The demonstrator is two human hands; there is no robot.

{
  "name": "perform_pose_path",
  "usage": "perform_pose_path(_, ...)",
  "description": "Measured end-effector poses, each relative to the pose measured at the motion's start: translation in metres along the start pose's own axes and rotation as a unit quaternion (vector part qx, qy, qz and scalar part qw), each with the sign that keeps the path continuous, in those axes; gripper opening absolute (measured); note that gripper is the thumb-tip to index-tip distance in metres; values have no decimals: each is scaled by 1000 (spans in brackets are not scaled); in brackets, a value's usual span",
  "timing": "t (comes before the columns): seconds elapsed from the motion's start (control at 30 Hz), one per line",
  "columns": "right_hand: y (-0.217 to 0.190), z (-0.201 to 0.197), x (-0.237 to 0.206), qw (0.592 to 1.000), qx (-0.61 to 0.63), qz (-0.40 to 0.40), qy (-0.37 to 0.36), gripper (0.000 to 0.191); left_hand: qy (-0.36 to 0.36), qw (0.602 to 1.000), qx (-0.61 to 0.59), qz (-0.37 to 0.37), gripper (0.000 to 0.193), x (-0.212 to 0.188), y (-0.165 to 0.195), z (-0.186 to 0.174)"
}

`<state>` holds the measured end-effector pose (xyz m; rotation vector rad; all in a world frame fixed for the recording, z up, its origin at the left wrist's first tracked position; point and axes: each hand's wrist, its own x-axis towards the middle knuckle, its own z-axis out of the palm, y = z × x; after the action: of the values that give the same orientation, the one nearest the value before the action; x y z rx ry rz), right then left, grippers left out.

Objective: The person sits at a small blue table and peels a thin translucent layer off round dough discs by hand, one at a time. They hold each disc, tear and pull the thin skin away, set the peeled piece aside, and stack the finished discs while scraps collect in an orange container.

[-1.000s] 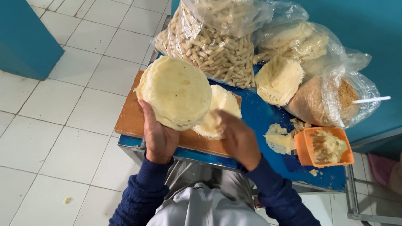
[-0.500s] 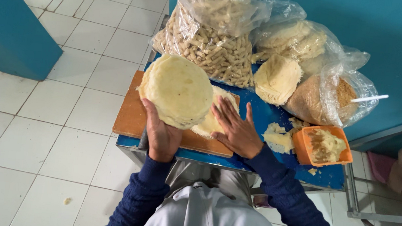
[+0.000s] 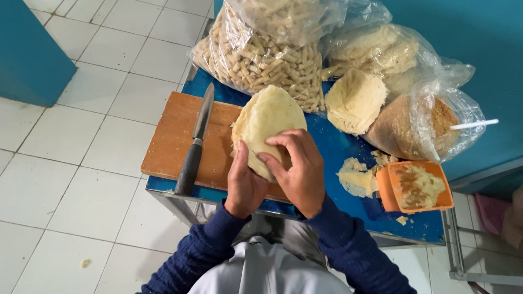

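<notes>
While both dark-blue-sleeved arms reach forward from the grey lap at the bottom of the view, the left hand [image 3: 246, 187] cups the lower edge of a stack of pale, round, thin dough sheets [image 3: 268, 125] from beneath, fingers curled closed around it, and the right hand [image 3: 294, 169] lies over the stack's near face, fingers bent and pinching at the top sheet. The stack stands tilted on edge above the brown wooden cutting board [image 3: 176, 139], which lies on the blue tabletop [image 3: 338, 149]. This looks like the step of peeling one sheet off the stack; the move it seems to call for is a light, even pull so the thin sheet does not tear. A dark-handled knife [image 3: 195, 144] rests on the board, left of the hands and apart from them. To the right sit crumbly pale scraps [image 3: 355, 178] and an orange plastic scoop [image 3: 414, 187]. Farther back stand clear bags of short pale sticks [image 3: 264, 54], flat rounds [image 3: 373, 46] and brown crumbs [image 3: 420, 127].
</notes>
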<state>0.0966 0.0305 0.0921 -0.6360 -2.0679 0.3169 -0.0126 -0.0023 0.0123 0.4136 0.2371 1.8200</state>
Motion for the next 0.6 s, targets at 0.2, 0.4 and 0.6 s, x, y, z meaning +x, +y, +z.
perform_pose_path(0.2,8,-12,-1,996,43,71,-31,21,9,1000,1,-27,58,-2,3,5)
perform_pose_path(0.4,10,-24,0,998,42,2,-54,23,2,999,1,-38,61,1,14,14)
perform_pose_path(0.6,21,-24,-1,993,68,70,-66,9,1,998,-18,-58,58,2,17,15)
